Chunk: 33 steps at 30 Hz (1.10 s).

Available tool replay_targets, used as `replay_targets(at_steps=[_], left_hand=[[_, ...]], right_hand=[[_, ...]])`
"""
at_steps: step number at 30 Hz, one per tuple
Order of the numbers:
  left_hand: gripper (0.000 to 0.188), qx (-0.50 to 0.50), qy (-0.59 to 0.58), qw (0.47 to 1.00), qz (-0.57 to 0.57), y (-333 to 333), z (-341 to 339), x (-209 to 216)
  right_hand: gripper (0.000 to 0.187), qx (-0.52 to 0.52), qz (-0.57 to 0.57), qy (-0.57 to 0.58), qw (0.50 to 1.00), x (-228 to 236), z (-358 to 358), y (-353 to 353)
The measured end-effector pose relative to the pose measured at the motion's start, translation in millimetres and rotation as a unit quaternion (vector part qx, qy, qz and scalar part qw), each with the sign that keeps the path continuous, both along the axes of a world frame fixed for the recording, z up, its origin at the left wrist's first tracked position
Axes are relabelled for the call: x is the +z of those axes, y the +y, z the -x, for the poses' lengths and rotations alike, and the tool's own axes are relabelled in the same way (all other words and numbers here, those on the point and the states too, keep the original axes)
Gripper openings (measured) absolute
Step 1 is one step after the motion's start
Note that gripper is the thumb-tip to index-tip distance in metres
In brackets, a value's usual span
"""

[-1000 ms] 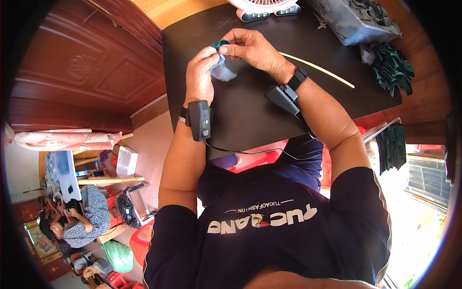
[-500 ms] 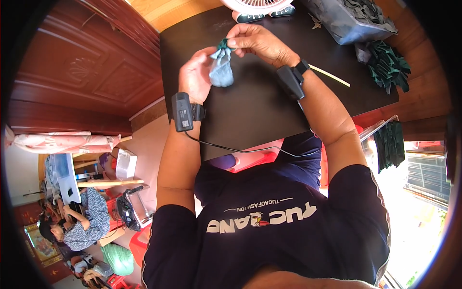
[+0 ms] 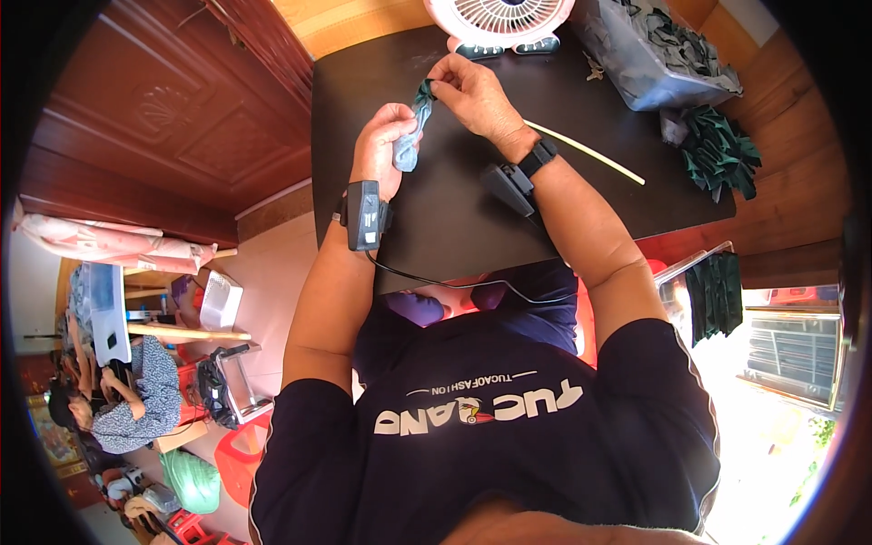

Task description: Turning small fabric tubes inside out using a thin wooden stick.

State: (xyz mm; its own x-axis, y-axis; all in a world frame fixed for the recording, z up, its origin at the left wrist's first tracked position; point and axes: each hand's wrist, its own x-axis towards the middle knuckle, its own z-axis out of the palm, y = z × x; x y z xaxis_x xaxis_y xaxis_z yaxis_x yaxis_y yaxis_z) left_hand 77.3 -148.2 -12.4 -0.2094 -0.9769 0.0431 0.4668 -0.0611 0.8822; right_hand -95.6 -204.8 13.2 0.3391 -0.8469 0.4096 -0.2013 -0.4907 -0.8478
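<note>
A small fabric piece (image 3: 409, 150), pale blue below and dark green at its upper end, hangs between my hands above the dark tabletop. Whether it is a pouch or some other sewn item I cannot tell. My left hand (image 3: 384, 141) pinches its pale blue part between thumb and fingers. At the dark green end, the thumb and fingertips of my right hand (image 3: 468, 94) are closed on the cloth. The piece looks long and narrow, drawn out between the two grips. Both my wrists carry black strapped devices, and a thin black cable runs from the left one.
Across the black table (image 3: 436, 222) lies a thin pale stick (image 3: 590, 154). A pink fan (image 3: 500, 23) stands at the far edge. To the right are a clear bin (image 3: 636, 73) of grey cloth pieces and a dark green fabric bundle (image 3: 718, 150). Another person (image 3: 145, 395) sits at far left.
My left hand has shifted its grip onto the pale blue part, and the piece looks narrower and more stretched out. My right hand still pinches the green end. The whole view has shifted slightly.
</note>
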Motion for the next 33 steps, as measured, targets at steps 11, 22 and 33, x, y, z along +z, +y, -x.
replay_targets(at_steps=[11, 22, 33], left_hand=[[0.006, 0.049, -0.063, 0.994, 0.071, -4, -6, -3], [0.007, 0.022, 0.014, 0.999, -0.022, 2, 1, 7], [0.012, -0.130, 0.141, 0.977, -0.092, -3, -5, 4]], right_hand=[[0.022, 0.113, -0.009, -0.014, 0.993, 7, -7, 21], [0.011, 0.087, -0.181, -0.063, 0.978, 10, -4, 17], [0.011, 0.097, -0.227, -0.103, 0.964, -1, -3, 4]])
